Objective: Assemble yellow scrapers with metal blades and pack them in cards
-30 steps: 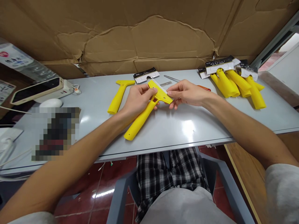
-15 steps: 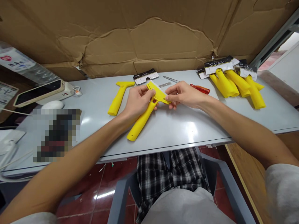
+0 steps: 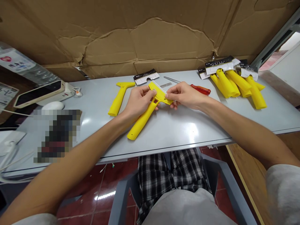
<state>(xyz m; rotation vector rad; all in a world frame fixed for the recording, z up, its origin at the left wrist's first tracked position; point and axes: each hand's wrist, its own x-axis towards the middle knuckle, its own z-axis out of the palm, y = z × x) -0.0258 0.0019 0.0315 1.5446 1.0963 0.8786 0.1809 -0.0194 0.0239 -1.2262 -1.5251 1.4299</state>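
A yellow scraper is held tilted above the table, its handle pointing toward my lower left and a pale blade edge along its head. My left hand is closed on the left side of the head, thumb pressed on its face. At the head's right end, my right hand pinches it between thumb and fingers. A second yellow scraper body lies just left of my left hand. Behind the held head, a loose metal blade and a screwdriver with a red handle rest on the table.
A black-and-white card lies at the back of the table. Several carded yellow scrapers are piled at right. At left are a white mouse, a phone on a block, and a plastic bottle. Cardboard stands behind.
The scraper's head has turned slightly, showing more of its yellow face, and its handle end has risen a little. Both hands keep their hold, with the right thumb shifted slightly on the head.
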